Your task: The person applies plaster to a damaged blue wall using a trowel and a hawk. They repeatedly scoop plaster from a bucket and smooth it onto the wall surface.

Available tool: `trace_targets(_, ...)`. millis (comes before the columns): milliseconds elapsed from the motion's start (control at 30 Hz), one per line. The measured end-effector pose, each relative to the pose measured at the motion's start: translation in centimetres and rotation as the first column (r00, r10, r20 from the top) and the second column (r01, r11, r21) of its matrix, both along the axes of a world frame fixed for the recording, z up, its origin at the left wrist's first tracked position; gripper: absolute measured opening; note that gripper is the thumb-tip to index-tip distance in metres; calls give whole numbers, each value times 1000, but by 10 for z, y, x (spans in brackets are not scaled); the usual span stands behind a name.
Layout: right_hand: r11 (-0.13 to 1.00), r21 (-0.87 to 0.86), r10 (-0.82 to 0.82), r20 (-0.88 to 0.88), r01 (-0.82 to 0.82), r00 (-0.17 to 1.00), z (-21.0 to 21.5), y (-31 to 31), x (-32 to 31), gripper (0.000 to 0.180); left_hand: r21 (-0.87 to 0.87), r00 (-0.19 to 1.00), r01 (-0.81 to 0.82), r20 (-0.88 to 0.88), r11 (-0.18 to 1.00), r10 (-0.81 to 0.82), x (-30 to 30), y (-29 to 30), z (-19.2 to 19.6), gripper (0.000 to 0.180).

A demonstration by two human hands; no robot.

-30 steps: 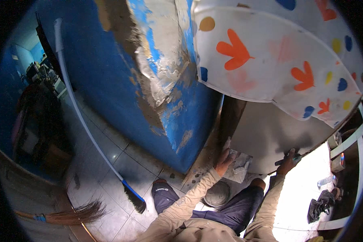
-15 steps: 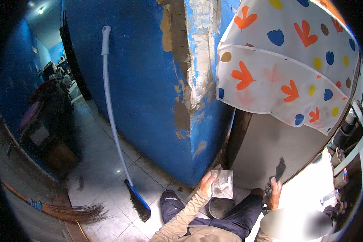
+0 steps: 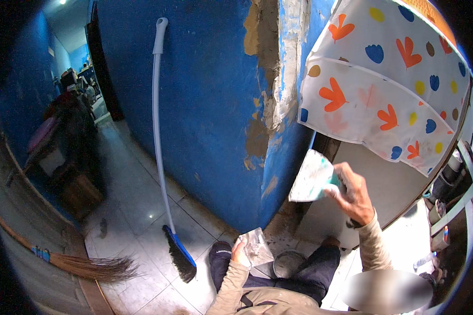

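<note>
My right hand is raised before the wall corner, its fingers and thumb closed on a plastic putty scraper. The scraper is a flat, whitish blade smeared with filler, with green showing by the thumb. Lower and to the left, my left hand grips the edge of a small square grey plate, its face smeared with pale residue. Between my knees stands a round grey bucket, partly hidden by my leg. The blue wall's corner has a rough whitish and brown strip where paint is gone.
A long-handled brush leans on the blue wall to the left. A twig broom lies at the lower left. A patterned cloth hangs at the right over a grey panel. Shelving with containers lines the far right.
My right hand has risen up and left toward the wall corner with the scraper. My left hand has lowered and shifted left with the plate, which has tilted. The whole view has turned slightly.
</note>
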State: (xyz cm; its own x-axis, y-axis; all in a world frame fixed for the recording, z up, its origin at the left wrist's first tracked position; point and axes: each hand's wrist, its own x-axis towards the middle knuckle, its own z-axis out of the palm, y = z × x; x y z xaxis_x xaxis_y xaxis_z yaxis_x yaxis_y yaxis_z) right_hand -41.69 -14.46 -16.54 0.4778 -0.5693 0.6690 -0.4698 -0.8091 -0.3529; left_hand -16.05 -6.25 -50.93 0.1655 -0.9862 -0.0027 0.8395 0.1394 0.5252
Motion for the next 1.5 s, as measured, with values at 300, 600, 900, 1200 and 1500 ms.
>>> trace_targets(300, 970, -207, -104, 117, 127, 988, 89, -8, -4, 21, 160, 991, -90, -86, 983, 105, -1, 15, -70, 40)
trace_targets(600, 959, -283, -18, -39, 6, 999, 171, -18, 24, 15, 249, 995, 85, -71, 965, -69, -10, 19, -116, 40)
trace_targets(900, 968, -244, 20, -133, -53, 991, 190, -37, 54, 19, 203, 947, 148, -310, 968, -80, -7, 14, -175, 50)
trace_targets(1200, 909, -411, -71, 6, 68, 997, 202, -39, 63, 13, 385, 982, -2, -175, 923, 75, -10, 23, -135, 32)
trace_targets(1500, 970, -243, -41, -220, -14, 975, 201, -36, 57, 18, 445, 988, -98, -66, 890, 142, -12, 14, -217, 29)
